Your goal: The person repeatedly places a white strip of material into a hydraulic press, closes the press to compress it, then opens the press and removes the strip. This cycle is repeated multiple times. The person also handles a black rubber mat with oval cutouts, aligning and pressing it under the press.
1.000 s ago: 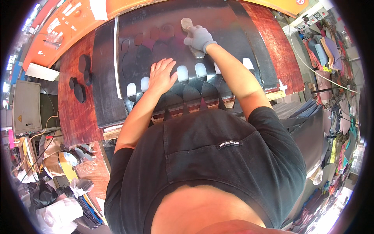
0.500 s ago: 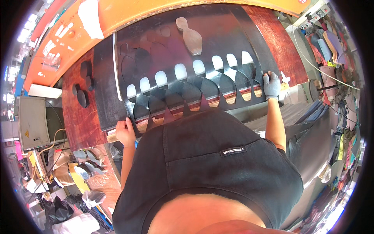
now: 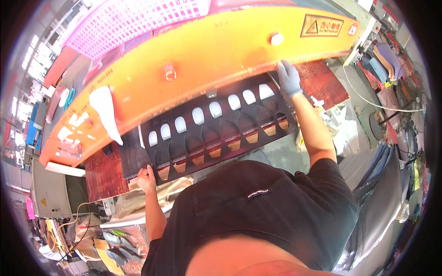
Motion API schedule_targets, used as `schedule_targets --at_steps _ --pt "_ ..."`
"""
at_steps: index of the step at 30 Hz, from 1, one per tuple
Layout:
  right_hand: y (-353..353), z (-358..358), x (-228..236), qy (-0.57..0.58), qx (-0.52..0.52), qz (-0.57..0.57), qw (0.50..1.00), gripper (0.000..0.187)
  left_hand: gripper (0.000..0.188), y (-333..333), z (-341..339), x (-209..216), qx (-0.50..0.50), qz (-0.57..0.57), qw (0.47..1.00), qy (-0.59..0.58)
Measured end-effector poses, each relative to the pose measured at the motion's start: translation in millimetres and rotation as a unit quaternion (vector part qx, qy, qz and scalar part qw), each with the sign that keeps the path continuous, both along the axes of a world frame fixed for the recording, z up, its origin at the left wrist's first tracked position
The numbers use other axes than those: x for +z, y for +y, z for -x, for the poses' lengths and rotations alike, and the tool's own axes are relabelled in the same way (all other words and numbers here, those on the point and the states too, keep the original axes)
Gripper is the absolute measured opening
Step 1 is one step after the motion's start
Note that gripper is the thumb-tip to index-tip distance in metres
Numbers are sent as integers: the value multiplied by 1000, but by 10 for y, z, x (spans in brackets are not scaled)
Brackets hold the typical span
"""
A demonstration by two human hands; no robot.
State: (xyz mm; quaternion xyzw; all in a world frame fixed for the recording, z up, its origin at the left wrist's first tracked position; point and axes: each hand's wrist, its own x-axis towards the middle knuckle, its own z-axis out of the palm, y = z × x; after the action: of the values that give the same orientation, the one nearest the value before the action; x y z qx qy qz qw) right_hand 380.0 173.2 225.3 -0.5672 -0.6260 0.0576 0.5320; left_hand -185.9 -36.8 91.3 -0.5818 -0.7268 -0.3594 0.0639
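Note:
A black sheet (image 3: 221, 133) with a row of sole-shaped cut-outs lies on the work surface, its far part under the orange beam. Through the cut-outs show white patches and bare wood. My bare left hand (image 3: 147, 179) is closed, fingers pinching the sheet's near left corner. My right hand (image 3: 289, 80), in a grey glove, reaches to the front edge of the orange beam (image 3: 221, 50), beyond the sheet's right side. Its fingers look stretched out; whether they touch the beam I cannot tell. A grey-brown end of a sole-shaped piece (image 3: 211, 93) peeks out below the beam.
Reddish board ends (image 3: 103, 172) extend at the left and right. A pink plastic basket (image 3: 138, 23) stands on top of the beam. At the left is a grey metal box (image 3: 48, 191); folded dark sheets (image 3: 363, 170) lie at the right. A pale cable (image 3: 368, 85) hangs at the right.
My right hand has moved from the sheet's near right corner up to the beam. The beam now covers most of the sole-shaped piece. My view has shifted; my left hand remains at the corner.

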Motion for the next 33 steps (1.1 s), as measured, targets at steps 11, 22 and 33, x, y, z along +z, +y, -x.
schedule_targets --at_steps 11,22,33 --pt "-252 -823 -566 -128 -55 135 981 29 39 818 149 30 47 13 998 48" --pt "-227 -892 -1231 -334 -41 146 930 40 45 767 229 46 70 94 993 -28" --pt "-372 -747 -950 -210 -52 213 953 39 47 628 212 87 91 152 982 -64"
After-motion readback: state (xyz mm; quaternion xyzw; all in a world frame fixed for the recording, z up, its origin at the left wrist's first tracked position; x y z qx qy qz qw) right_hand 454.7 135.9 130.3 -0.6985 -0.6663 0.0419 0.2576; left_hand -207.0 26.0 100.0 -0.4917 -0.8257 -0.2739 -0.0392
